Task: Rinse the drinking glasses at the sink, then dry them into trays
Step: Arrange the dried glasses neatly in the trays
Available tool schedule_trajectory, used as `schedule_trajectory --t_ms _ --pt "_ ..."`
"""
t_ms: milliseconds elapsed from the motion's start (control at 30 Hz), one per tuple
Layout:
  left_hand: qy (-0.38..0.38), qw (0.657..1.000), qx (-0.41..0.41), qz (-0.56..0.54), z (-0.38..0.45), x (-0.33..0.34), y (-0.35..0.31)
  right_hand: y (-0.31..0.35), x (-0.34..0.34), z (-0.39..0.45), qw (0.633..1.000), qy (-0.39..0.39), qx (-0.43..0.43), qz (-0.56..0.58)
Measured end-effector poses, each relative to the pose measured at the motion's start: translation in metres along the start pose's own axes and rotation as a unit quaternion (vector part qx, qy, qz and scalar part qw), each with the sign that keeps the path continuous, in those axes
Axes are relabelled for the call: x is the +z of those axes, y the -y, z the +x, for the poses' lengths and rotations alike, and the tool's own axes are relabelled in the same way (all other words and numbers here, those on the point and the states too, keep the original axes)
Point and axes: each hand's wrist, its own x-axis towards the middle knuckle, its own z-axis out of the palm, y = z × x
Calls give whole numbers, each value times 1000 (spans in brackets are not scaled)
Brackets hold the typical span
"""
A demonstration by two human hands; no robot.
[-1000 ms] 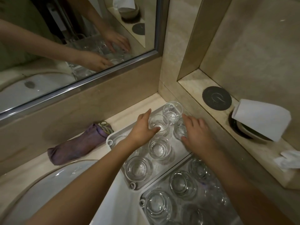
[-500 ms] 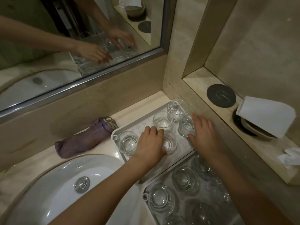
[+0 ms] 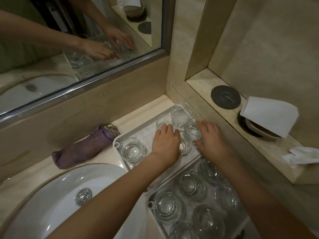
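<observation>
Both hands are in the far tray (image 3: 119, 140) at about 1 o'clock from the sink (image 3: 57, 195): left hand (image 3: 166, 144) lies knuckles-up over a glass (image 3: 185, 144) mid-tray, grip hidden so can't tell if it's holding; right hand (image 3: 209, 141) has fingers spread against the corner cluster of glasses (image 3: 180, 113). One lone glass (image 3: 131, 150) sits at the tray's 9 o'clock end. Near tray (image 3: 151, 203) at 5 o'clock looks full and the basin is dry, so I'd judge rinsing done and only final arranging left.

Two bare forearms and hands (image 3: 165, 144), no sleeves, rings or watch; olive-green top in the mirror reflection.
</observation>
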Motion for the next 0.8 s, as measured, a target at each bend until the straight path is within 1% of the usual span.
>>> schedule_trajectory --t_ms 133,200,300,333,400,433,467,500,533,567,600,667,733,800 --pt "3 1000 -1 9 2 1 4 4 -2 -5 1000 13 -2 -17" --pt "2 1000 13 9 2 0 7 7 -4 -9 1000 12 -8 -25" --pt "-12 999 40 -30 -8 -5 19 19 -12 -17 1000 -5 -26 -10" --pt "-22 998 31 -54 -14 -9 29 26 -14 -19 999 -19 -45 -1" --pt "-37 996 -16 -77 -25 -14 55 43 -16 -25 992 -70 -104 25" --pt "-25 996 -48 -78 -31 -15 71 55 -17 -29 989 -62 -129 30" --pt "4 994 -80 -76 -37 -15 86 71 -18 -35 988 -22 -149 32" --pt "45 991 -106 -75 -42 -12 100 87 -14 -41 984 44 -169 34" --pt "88 986 -120 -78 -47 -7 113 101 -9 -44 978 91 -188 18" --pt "124 981 -125 -86 -52 -2 123 114 -1 -47 971 127 -203 -22" --pt "141 978 -123 -97 -56 4 130 124 9 -50 963 144 -218 -60" --pt "128 977 -114 -125 -63 14 135 134 26 -52 956 136 -241 -102" --pt "88 977 -119 -152 -67 20 133 134 41 -51 956 97 -245 -131" --pt "53 975 -126 -174 -67 24 129 130 48 -48 958 68 -244 -135"
